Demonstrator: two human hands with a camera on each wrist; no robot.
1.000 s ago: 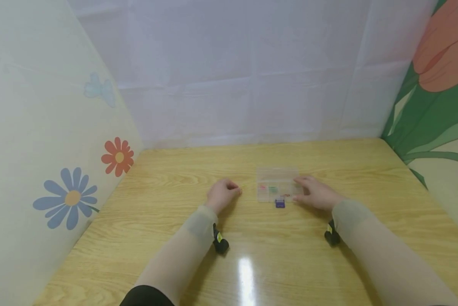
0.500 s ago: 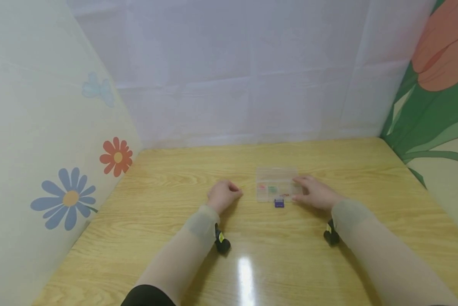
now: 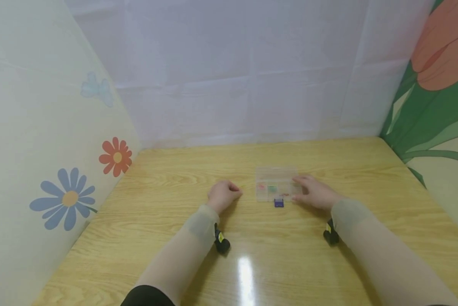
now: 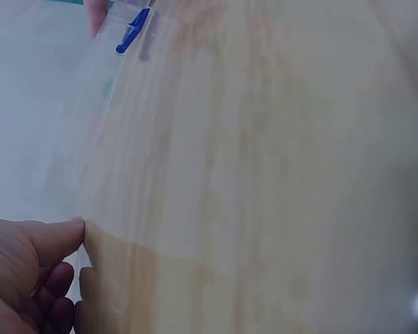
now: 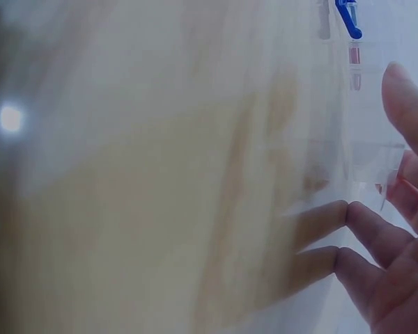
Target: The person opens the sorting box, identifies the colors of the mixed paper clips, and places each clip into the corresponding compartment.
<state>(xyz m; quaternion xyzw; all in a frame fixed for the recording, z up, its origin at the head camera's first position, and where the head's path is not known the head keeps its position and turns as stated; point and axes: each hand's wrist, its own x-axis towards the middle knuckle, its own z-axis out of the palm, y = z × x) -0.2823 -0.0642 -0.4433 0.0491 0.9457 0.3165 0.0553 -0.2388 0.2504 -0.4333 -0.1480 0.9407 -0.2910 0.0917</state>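
Note:
A clear plastic compartment box (image 3: pixel 263 196) lies on the table with its lid (image 3: pixel 276 173) raised at the back. Small pink, green and red pieces show in its compartments, and a blue latch (image 3: pixel 279 203) sticks out at the front. My right hand (image 3: pixel 317 194) holds the box's right end, thumb at the near side and forefinger farther back. Left of the box, my left hand (image 3: pixel 223 196) is down at the tabletop, thumb and forefinger pinched together where a tiny yellow thing showed earlier. The fingertips hide that thing. In the left wrist view, the other fingers (image 4: pixel 56 282) are curled.
The wooden table (image 3: pixel 167 178) runs back to a white cloth backdrop (image 3: pixel 198 85). Flower-printed panels stand at the left (image 3: pixel 60 127) and right (image 3: pixel 439 114). A bright light reflection lies on the tabletop in front.
My left hand has moved slightly right and its thumb and forefinger have closed over the tiny yellow thing. The right hand and the box stay in place.

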